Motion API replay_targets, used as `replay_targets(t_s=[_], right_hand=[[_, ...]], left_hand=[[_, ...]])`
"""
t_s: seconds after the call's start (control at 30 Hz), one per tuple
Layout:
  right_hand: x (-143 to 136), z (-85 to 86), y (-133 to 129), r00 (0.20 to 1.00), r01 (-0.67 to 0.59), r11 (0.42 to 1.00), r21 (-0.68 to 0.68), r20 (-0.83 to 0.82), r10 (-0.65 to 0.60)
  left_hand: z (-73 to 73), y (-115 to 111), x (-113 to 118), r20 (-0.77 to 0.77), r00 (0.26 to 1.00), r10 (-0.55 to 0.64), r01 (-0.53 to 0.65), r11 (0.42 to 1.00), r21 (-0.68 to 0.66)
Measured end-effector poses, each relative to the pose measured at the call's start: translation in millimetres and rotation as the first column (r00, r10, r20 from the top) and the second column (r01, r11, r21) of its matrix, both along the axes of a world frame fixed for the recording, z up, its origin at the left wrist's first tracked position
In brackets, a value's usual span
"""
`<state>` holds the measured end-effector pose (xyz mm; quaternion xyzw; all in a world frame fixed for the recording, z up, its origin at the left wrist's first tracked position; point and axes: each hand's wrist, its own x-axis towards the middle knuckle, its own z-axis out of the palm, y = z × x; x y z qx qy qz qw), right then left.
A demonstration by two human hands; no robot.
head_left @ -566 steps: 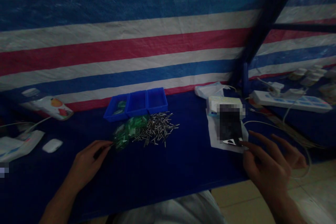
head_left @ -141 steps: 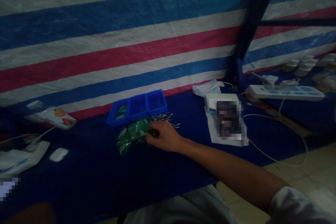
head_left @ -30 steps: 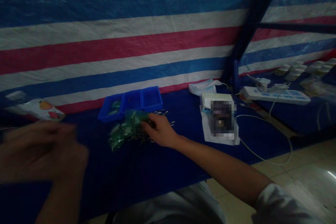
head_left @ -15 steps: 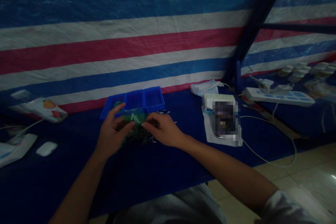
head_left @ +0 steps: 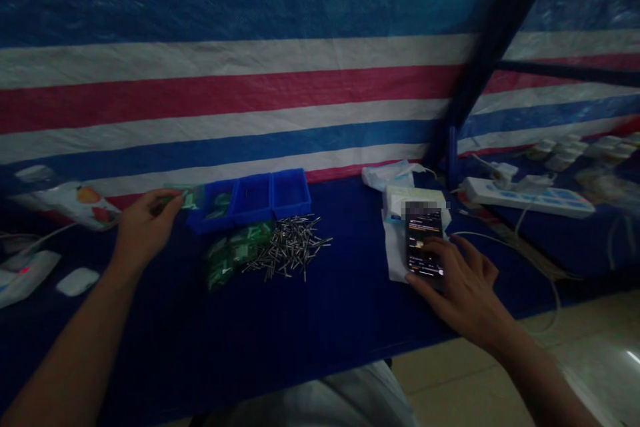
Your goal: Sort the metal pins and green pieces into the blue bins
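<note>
My left hand [head_left: 147, 223] pinches a small green bag [head_left: 190, 196] beside the left end of the blue three-part tray [head_left: 291, 192]. Over at the right, my right hand [head_left: 457, 277] has its fingers apart on a phone [head_left: 424, 247], which leans on a pale box [head_left: 395, 199] with its screen lit. Between the hands lies a pile of thin metal pins [head_left: 293, 247]. Green plastic bags [head_left: 233, 253] touch the pile's left side. Another green bag [head_left: 218, 205] sits in the tray's left compartment.
A bottle [head_left: 90, 207] and a white case [head_left: 78, 281] are at the left. White power strips stand at the far left [head_left: 30, 277] and right [head_left: 530, 197]. Cables run at both sides. A striped sheet [head_left: 225, 93] hangs behind the blue table [head_left: 300, 320].
My hands have parted from above the pins. The left moved left with a green bag; the right moved right onto the phone. The pins and green bags on the table now show fully.
</note>
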<state>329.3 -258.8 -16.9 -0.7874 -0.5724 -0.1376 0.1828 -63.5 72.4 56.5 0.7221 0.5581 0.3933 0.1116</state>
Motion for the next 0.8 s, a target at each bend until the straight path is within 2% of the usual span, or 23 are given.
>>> replay_targets(t_s=[0.1,0.23,0.37,0.53,0.73,0.8], right_hand=[[7.0,2.4,7.0,1.000,0.026,0.998,0.065,-0.005,-0.026],[2.8,4.0,3.8,1.000,0.016,0.981,0.193,0.011,-0.018],[-1.7,-2.9,-6.4,0.999,-0.013,0.989,0.145,0.054,0.005],[3.6,-8.2,-5.0,0.997,0.007,0.989,0.146,0.073,-0.018],[-0.7,-6.7,-2.3,0.999,-0.015,0.933,0.360,0.049,-0.002],[-3.6,-7.1,-4.7,0.999,-0.005,0.919,0.395,0.037,-0.011]], left_hand=[[-2.8,3.1,1.8,0.039,0.999,0.023,-0.023,1.000,0.002],[-14.6,-1.1,5.2,0.113,0.992,0.054,-0.053,0.999,-0.010],[-25.3,-2.9,2.3,0.111,0.993,0.044,-0.045,0.999,0.000],[-29.8,-3.5,0.2,0.135,0.990,0.034,-0.036,0.999,0.010],[-32.4,-5.2,0.9,0.081,0.997,-0.015,0.015,1.000,0.001],[-32.5,-5.7,0.0,0.065,0.998,-0.025,0.025,1.000,-0.001]])
